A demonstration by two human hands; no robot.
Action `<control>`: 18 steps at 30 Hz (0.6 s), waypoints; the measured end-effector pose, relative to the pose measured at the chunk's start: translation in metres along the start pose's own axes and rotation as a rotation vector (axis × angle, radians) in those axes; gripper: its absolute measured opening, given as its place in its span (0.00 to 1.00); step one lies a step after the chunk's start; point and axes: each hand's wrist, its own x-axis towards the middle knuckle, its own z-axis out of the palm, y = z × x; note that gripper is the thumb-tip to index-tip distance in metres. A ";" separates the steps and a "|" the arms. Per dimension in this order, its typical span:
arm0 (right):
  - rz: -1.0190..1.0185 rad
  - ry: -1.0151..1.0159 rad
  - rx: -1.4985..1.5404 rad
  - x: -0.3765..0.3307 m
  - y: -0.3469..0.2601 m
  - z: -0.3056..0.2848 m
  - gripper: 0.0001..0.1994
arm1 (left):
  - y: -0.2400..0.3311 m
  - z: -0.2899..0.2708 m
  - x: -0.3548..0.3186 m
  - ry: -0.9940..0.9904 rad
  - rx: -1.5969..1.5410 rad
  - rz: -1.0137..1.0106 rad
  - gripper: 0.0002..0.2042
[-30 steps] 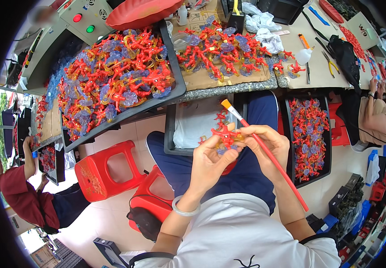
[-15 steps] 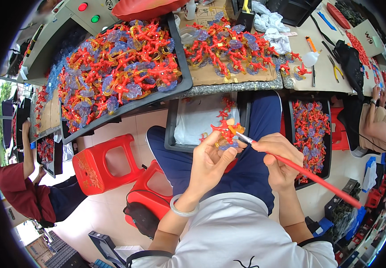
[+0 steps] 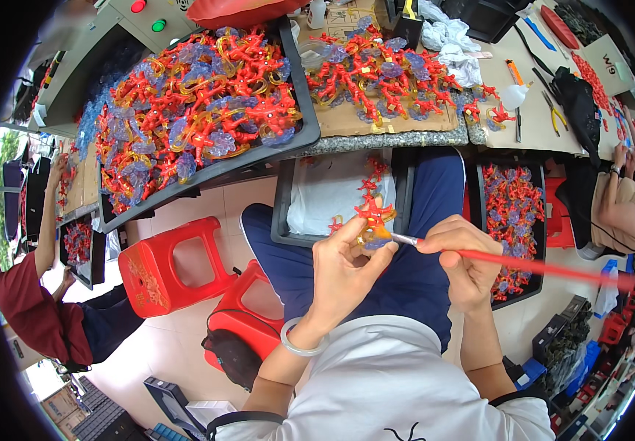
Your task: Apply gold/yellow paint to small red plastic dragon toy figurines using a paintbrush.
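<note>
Above my lap, my left hand [image 3: 348, 268] pinches a small red toy figure [image 3: 373, 214] with yellow and clear purple parts. My right hand [image 3: 466, 259] grips a paintbrush [image 3: 523, 262] with a long red handle and a metal collar. Its tip meets the figure's lower part, by the purple base. Beyond my hands a black tray [image 3: 282, 213] lined with a white sheet sits across my knees. A few red figures [image 3: 376, 176] lie in it, partly hidden behind the held one.
A large black tray [image 3: 207, 176] heaped with figures stands on the bench at left. More figures [image 3: 384, 77] are piled on cardboard in front of me. Another filled bin [image 3: 512, 220] is at my right, and red stools [image 3: 174, 268] at my left. Co-workers sit on both sides.
The figure has turned in my left fingers. The brush tip has shifted down to its lower part, and the brush handle has swung up, closer to level.
</note>
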 end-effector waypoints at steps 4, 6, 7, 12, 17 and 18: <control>-0.026 0.034 -0.012 0.002 -0.007 0.000 0.15 | -0.014 -0.004 0.001 0.006 0.249 0.058 0.20; -0.053 0.009 -0.015 0.005 -0.008 0.005 0.14 | -0.019 -0.001 0.002 0.132 0.350 0.235 0.18; -0.064 -0.064 -0.078 0.008 -0.007 0.006 0.13 | -0.015 0.000 0.003 0.131 0.350 0.238 0.18; -0.097 -0.081 -0.165 0.005 -0.012 0.002 0.11 | -0.007 0.008 0.001 0.155 0.537 0.332 0.22; -0.079 -0.151 -0.162 0.010 -0.009 0.000 0.12 | -0.010 0.003 0.002 0.137 0.551 0.391 0.25; -0.076 -0.083 -0.114 0.010 -0.010 0.000 0.11 | -0.011 0.002 0.003 0.128 0.538 0.405 0.25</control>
